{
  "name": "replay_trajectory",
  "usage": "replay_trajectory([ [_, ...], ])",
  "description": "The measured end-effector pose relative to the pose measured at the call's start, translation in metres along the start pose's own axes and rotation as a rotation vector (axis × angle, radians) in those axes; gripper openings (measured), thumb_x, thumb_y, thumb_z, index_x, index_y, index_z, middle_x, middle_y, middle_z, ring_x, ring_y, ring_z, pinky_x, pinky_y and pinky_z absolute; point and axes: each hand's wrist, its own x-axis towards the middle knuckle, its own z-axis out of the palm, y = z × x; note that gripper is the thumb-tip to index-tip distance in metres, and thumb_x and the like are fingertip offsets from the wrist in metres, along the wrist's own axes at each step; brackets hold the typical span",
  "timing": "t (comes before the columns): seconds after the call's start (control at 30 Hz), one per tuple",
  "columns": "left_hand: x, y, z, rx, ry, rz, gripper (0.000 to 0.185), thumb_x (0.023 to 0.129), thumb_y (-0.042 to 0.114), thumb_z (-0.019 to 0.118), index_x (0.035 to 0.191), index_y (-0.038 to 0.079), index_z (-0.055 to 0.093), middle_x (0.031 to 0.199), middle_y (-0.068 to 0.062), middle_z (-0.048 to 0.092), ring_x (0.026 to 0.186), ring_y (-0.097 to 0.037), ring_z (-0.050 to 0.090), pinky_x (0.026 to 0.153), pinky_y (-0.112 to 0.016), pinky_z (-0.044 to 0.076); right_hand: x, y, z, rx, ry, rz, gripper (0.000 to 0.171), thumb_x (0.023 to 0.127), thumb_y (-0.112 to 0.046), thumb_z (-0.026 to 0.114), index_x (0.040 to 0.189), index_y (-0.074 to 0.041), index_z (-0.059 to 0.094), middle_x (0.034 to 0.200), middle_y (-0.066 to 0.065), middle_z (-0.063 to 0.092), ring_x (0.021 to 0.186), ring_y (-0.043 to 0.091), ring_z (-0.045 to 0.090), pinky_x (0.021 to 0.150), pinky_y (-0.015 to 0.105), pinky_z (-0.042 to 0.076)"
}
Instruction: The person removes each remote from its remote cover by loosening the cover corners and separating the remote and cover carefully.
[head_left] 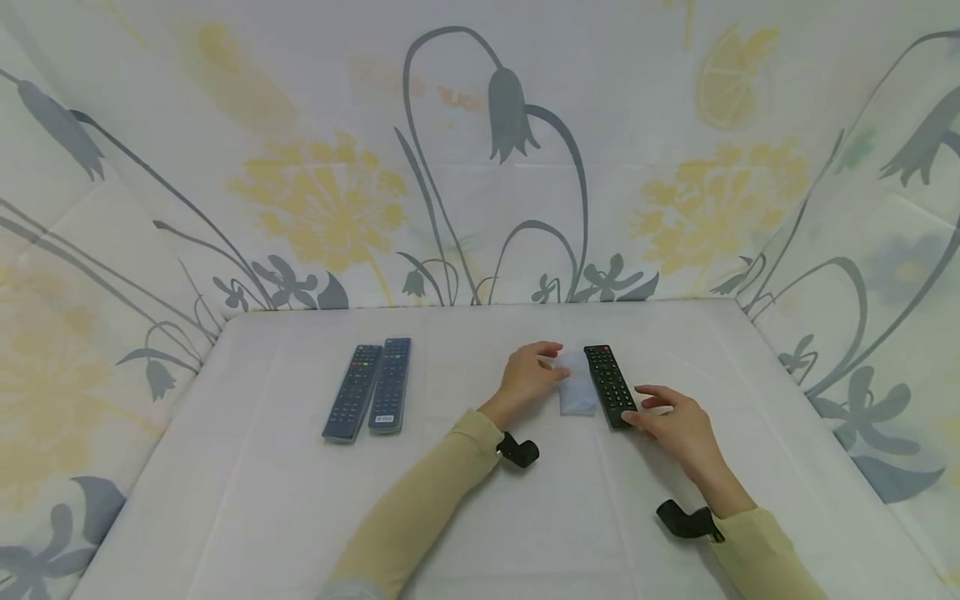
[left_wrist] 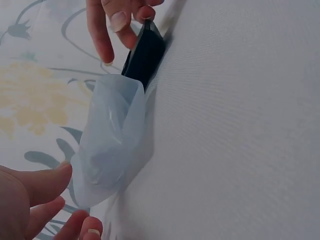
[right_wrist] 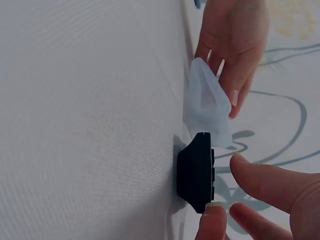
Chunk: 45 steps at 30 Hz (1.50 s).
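Note:
A black remote control (head_left: 611,387) with a red button lies face up on the table. Beside its left edge is a crumpled translucent plastic sleeve (head_left: 577,387), its mouth gaping in the left wrist view. My left hand (head_left: 525,377) is at the sleeve's left side, thumb tip right at the plastic (left_wrist: 107,145) and fingers loosely bent. My right hand (head_left: 675,425) is by the remote's near right end. In the right wrist view, one fingertip meets the edge of the remote (right_wrist: 195,172), while the thumb stands apart from it.
Two more remotes lie side by side on the left: one remote (head_left: 352,393) slants, and the other remote (head_left: 390,386) has a white label at its near end. White cloth covers the table (head_left: 247,500). A flower-printed curtain (head_left: 480,208) rises behind and along both sides.

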Motion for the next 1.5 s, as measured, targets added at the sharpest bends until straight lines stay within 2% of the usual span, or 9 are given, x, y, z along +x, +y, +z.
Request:
replay_trajectory([
  [0.17,-0.002,-0.003,-0.007,-0.063,0.014,0.012,0.038,0.086,0.016,0.079,0.123,0.012,0.071,0.111,0.000,0.070,0.085,-0.009,0.064,0.072,-0.023,0.051,0.000,0.000,-0.002,-0.007,0.016,-0.023,0.059,0.086,-0.025,0.078,0.136,-0.001,0.057,0.122,0.026,0.061,0.076,0.019,0.069,0.061,0.027,0.051],
  [0.3,-0.005,-0.005,-0.016,-0.090,0.052,0.045,0.029,0.088,0.014,0.077,0.116,0.012,0.074,0.101,0.004,0.072,0.081,-0.009,0.063,0.068,-0.022,0.050,-0.002,-0.002,-0.003,-0.012,0.037,-0.036,0.054,0.088,-0.023,0.076,0.135,-0.002,0.059,0.121,0.025,0.062,0.079,0.020,0.067,0.060,0.030,0.050],
  [0.47,-0.011,-0.003,-0.033,-0.139,0.110,0.052,0.020,0.091,0.014,0.073,0.110,0.009,0.076,0.095,0.005,0.072,0.075,-0.010,0.062,0.062,-0.022,0.048,-0.003,-0.006,-0.002,0.010,0.076,-0.070,0.044,0.090,-0.022,0.075,0.129,-0.003,0.065,0.115,0.021,0.066,0.079,0.016,0.065,0.060,0.028,0.050],
  [0.67,-0.015,-0.005,-0.059,-0.154,0.149,0.048,0.019,0.093,0.016,0.070,0.110,0.008,0.075,0.096,0.002,0.071,0.073,-0.012,0.064,0.057,-0.024,0.047,-0.008,-0.014,0.001,0.056,0.090,-0.102,0.039,0.091,-0.020,0.074,0.125,-0.003,0.068,0.111,0.018,0.067,0.076,0.012,0.061,0.059,0.026,0.049],
  [0.9,-0.024,-0.016,-0.099,-0.088,0.208,0.048,0.021,0.094,0.018,0.070,0.111,0.008,0.075,0.100,-0.001,0.072,0.077,-0.017,0.066,0.062,-0.030,0.049,-0.012,-0.023,0.005,0.111,0.046,-0.107,0.038,0.093,-0.020,0.072,0.127,-0.004,0.067,0.112,0.014,0.066,0.078,0.012,0.060,0.061,0.025,0.048],
  [1.1,-0.038,-0.029,-0.138,0.006,0.202,-0.004,0.022,0.095,0.022,0.068,0.113,0.011,0.074,0.106,-0.004,0.070,0.089,-0.023,0.063,0.070,-0.037,0.050,-0.013,-0.024,0.010,0.138,0.019,-0.103,0.037,0.094,-0.018,0.071,0.127,-0.003,0.066,0.112,0.013,0.065,0.077,0.015,0.060,0.062,0.025,0.047],
  [1.27,-0.051,-0.040,-0.169,0.078,0.208,-0.067,0.025,0.095,0.026,0.068,0.116,0.012,0.073,0.110,-0.006,0.070,0.094,-0.025,0.062,0.072,-0.038,0.050,-0.012,-0.023,0.014,0.172,0.001,-0.107,0.034,0.094,-0.014,0.069,0.126,-0.002,0.066,0.110,0.014,0.064,0.078,0.014,0.061,0.065,0.024,0.049],
  [1.4,-0.061,-0.045,-0.188,0.112,0.207,-0.076,0.029,0.095,0.025,0.068,0.118,0.009,0.071,0.112,-0.009,0.070,0.097,-0.027,0.063,0.073,-0.037,0.051,-0.010,-0.023,0.017,0.227,-0.047,-0.125,0.034,0.095,-0.011,0.068,0.127,-0.001,0.065,0.109,0.015,0.063,0.080,0.015,0.063,0.069,0.024,0.052],
  [1.5,-0.068,-0.049,-0.199,0.172,0.205,-0.075,0.030,0.095,0.025,0.068,0.119,0.007,0.071,0.114,-0.010,0.070,0.099,-0.029,0.063,0.076,-0.039,0.051,-0.009,-0.024,0.020,0.249,-0.072,-0.144,0.033,0.094,-0.008,0.068,0.126,0.000,0.065,0.108,0.016,0.064,0.079,0.016,0.062,0.068,0.024,0.051],
])
